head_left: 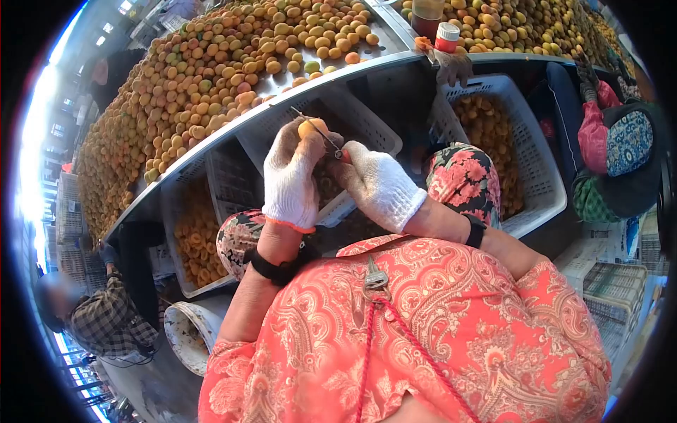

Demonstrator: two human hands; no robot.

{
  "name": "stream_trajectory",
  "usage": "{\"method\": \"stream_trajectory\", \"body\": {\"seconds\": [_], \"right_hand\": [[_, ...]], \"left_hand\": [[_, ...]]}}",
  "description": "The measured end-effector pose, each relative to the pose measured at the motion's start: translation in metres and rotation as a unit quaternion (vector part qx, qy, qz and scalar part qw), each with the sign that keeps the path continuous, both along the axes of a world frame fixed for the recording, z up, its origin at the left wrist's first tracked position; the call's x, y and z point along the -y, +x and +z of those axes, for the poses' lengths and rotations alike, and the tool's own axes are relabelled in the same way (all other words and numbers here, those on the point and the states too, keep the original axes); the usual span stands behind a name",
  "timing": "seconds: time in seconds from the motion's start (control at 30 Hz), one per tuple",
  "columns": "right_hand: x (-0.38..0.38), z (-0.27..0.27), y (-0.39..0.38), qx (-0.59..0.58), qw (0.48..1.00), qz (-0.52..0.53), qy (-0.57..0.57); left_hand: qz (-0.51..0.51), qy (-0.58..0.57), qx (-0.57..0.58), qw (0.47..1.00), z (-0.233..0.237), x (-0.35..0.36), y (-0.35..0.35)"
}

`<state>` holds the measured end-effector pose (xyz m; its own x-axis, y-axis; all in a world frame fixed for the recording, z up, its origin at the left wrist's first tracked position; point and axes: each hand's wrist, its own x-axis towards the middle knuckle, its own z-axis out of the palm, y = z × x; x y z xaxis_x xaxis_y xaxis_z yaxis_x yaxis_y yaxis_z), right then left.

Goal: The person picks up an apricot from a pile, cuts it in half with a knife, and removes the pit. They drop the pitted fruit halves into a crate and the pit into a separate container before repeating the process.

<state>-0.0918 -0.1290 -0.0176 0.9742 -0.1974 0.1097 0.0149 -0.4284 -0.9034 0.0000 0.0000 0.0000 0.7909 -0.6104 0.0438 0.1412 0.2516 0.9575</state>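
My left hand [290, 176], in a white knitted glove with stained fingers, is closed around an orange apricot [311, 127]. In my right hand [383, 182], gloved the same way, is a small thin-bladed knife [327, 138] with a bit of red at its handle. Its narrow metal blade crosses over the apricot and points up and left. Both hands are close together above a crate [356, 116] under the table edge, in front of my lap.
Whole apricots [211, 70] are heaped on the metal table [381, 44]. Crates with apricot halves stand at left [199, 243] and right [518, 151]. A red jar [447, 37] and a grey glove [453, 67] sit at the table edge. A white bucket [192, 338] and other people flank me.
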Motion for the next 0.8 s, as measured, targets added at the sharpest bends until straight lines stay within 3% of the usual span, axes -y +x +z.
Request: {"method": "stream_trajectory", "body": {"seconds": [0.07, 0.23, 0.3, 0.33, 0.37, 0.47, 0.53, 0.57, 0.67, 0.73, 0.8], "right_hand": [[-0.006, -0.001, 0.003, 0.056, 0.998, -0.026, 0.023], [0.004, -0.003, -0.001, 0.064, 0.997, -0.048, 0.011], [0.006, 0.005, -0.003, 0.059, 0.997, -0.047, -0.003], [0.005, 0.007, -0.004, 0.064, 0.997, -0.043, -0.001], [0.005, 0.008, -0.005, 0.068, 0.997, -0.038, 0.003], [0.001, -0.001, 0.0, 0.074, 0.996, -0.043, 0.029], [-0.001, -0.011, 0.002, 0.089, 0.994, -0.056, 0.007], [-0.002, -0.014, 0.002, 0.103, 0.992, -0.071, -0.016], [0.002, 0.002, -0.003, 0.064, 0.996, -0.062, 0.001], [0.003, 0.006, -0.004, 0.053, 0.996, -0.068, 0.004], [0.003, 0.007, -0.003, 0.041, 0.997, -0.069, 0.008]], "left_hand": [[-0.024, -0.074, -0.135, 0.988, -0.002, 0.001, -0.001], [-0.01, -0.108, -0.175, 0.979, -0.004, 0.02, -0.005], [0.046, 0.042, 0.017, 0.998, 0.001, 0.019, 0.0], [0.043, 0.049, 0.149, 0.987, -0.008, 0.016, 0.006], [0.042, 0.05, 0.15, 0.986, -0.011, 0.015, 0.007], [0.032, 0.021, 0.082, 0.996, -0.011, 0.015, 0.004], [-0.024, -0.126, -0.195, 0.972, -0.003, 0.019, -0.003], [-0.024, -0.126, -0.195, 0.972, -0.001, 0.019, -0.004], [0.014, -0.052, -0.179, 0.982, 0.004, 0.022, -0.002], [0.025, 0.028, -0.002, 0.999, 0.005, 0.019, 0.007], [0.043, 0.019, 0.011, 0.999, -0.003, 0.02, 0.011]]}}
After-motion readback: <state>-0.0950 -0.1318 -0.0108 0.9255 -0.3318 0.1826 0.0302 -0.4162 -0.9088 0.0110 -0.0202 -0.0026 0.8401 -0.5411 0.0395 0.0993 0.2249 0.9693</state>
